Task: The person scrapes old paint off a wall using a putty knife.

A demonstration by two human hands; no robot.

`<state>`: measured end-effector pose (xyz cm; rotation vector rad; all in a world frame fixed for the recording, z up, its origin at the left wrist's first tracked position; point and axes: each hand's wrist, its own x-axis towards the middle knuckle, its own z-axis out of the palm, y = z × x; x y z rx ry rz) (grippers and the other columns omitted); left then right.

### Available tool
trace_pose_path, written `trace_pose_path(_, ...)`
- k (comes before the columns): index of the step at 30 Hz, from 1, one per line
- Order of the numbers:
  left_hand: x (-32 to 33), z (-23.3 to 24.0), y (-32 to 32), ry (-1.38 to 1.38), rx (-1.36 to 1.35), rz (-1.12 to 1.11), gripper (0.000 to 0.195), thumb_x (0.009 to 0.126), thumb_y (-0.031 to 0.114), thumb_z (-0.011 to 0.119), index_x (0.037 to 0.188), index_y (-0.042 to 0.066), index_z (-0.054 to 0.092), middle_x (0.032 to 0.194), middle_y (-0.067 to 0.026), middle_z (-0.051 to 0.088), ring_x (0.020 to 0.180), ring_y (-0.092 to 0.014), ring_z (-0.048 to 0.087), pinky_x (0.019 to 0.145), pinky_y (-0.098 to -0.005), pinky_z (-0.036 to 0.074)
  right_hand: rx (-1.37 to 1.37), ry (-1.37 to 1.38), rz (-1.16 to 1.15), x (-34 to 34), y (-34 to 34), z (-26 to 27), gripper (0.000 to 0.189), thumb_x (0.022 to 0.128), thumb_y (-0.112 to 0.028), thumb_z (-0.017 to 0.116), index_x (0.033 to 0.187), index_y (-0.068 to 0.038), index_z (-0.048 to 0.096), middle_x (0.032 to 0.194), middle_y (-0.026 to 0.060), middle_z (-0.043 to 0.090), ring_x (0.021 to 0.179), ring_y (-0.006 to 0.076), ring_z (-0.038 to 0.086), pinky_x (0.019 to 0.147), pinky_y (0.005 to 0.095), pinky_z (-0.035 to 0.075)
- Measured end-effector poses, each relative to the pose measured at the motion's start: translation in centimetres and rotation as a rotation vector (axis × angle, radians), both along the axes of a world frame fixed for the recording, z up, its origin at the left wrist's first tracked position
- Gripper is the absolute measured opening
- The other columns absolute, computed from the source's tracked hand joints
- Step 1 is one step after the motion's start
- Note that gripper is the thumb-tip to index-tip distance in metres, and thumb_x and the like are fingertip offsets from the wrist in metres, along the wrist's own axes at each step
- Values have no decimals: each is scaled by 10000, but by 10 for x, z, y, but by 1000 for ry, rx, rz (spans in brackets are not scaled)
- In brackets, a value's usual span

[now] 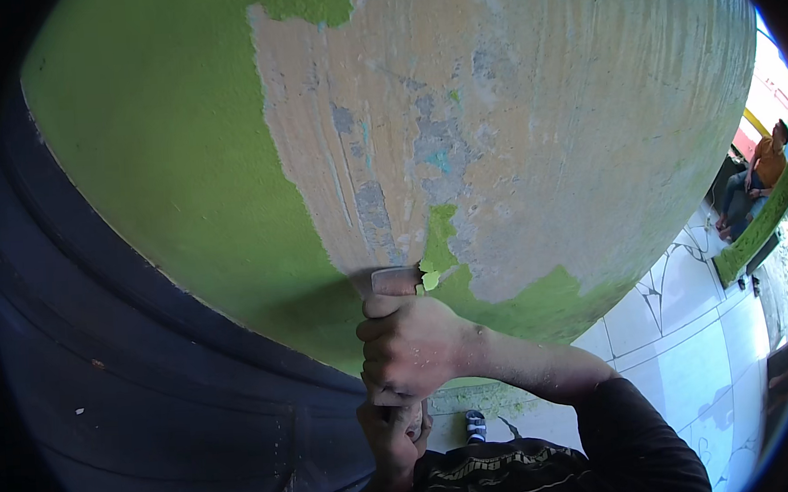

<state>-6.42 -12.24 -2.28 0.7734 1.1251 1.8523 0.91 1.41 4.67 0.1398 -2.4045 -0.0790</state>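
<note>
My right hand (pixel 406 349) is closed around a scraper (pixel 396 281), whose flat metal blade lies against the wall. Below it, my left hand (pixel 394 433) grips the lower end of the same tool. Flakes of green paint (pixel 430 277) curl up at the blade's right corner. The wall (pixel 529 139) shows bare, pale plaster with grey patches across its middle and right. Green paint (pixel 162 158) covers the left side, and a ragged green strip runs along the bottom.
A dark panelled door or frame (pixel 140 366) borders the wall at left. Green flakes lie on the tiled floor (pixel 666 338) at the wall's foot, near my sandalled foot (pixel 475 425). A person (pixel 761 166) sits at far right, behind a green curved ledge (pixel 761 230).
</note>
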Motion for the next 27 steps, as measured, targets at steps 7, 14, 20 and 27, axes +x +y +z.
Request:
trace_pose_path(7, -2, 6, 6, -92, 42, -99, 174, 842, 108, 639, 760, -18, 552, 557, -6, 479, 433, -68, 435, 387, -228, 325, -14, -76, 6, 2, 1, 13, 241, 620, -317, 599, 469, -164, 491, 507, -43, 470, 609, 159, 513, 653, 310, 417)
trace_pose_path(14, -5, 18, 11, -93, 138, -138, 213, 852, 154, 650, 756, -4, 546, 548, 3, 469, 427, -65, 437, 374, -223, 321, 67, 43, -80, 3, 2, 25, 234, 622, -317, 601, 476, -160, 508, 510, -39, 475, 608, 159, 510, 645, 315, 394)
trace_pose_path(20, -7, 27, 10, -93, 74, -82, 190, 849, 147, 661, 800, -7, 561, 575, -4, 492, 422, -70, 449, 367, -223, 332, 63, 144, -66, 3, 1, 34, 222, 607, -312, 599, 469, -163, 510, 499, -29, 467, 591, 165, 507, 634, 313, 383)
trace_pose_path(27, -12, 41, 14, -94, 63, -90, 223, 873, 180, 646, 798, -13, 563, 588, -25, 504, 387, -81, 434, 342, -230, 309, 16, 52, -25, 4, 2, 51, 232, 613, -310, 601, 462, -158, 514, 483, -27, 482, 588, 163, 516, 647, 312, 381)
